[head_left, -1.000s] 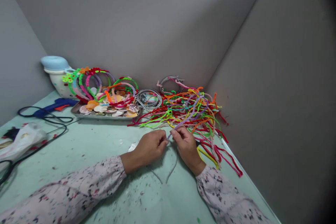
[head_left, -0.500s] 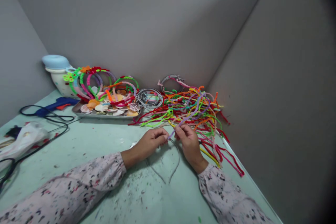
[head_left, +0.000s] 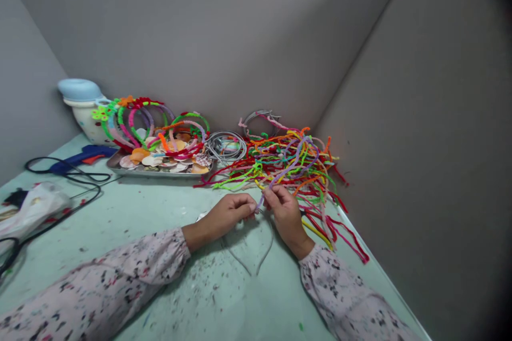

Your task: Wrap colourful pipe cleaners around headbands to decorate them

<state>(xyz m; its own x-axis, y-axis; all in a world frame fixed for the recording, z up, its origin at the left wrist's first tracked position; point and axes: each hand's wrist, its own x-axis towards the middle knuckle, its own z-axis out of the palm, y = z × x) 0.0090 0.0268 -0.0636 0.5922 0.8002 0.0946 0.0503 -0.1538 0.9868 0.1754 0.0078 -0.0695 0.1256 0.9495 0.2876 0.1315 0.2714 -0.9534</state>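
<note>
A thin grey headband (head_left: 270,245) hangs below my hands, its two ends pointing down towards the table. My left hand (head_left: 227,218) is closed in a pinch on the top of its curve, where one end of a purple pipe cleaner (head_left: 260,203) meets the band. Just to the right, my right hand (head_left: 285,217) pinches that same pipe cleaner between thumb and fingers. The rest of the purple strand seems to run up over the pile of coloured pipe cleaners (head_left: 276,157). My left fingers hide part of the band.
A metal tray (head_left: 160,173) carries shells and several pipe-cleaner-wrapped headbands (head_left: 138,117). Bare grey headbands (head_left: 226,145) stand beside it. At left are a blue glue gun (head_left: 76,161) with a black cord (head_left: 94,192), a white plastic bag (head_left: 42,205) and a blue-lidded container (head_left: 82,109).
The whole view has shifted slightly. Both hands keep nearly the same pose on the headband and the purple pipe cleaner, with the right fingers a touch nearer the band.
</note>
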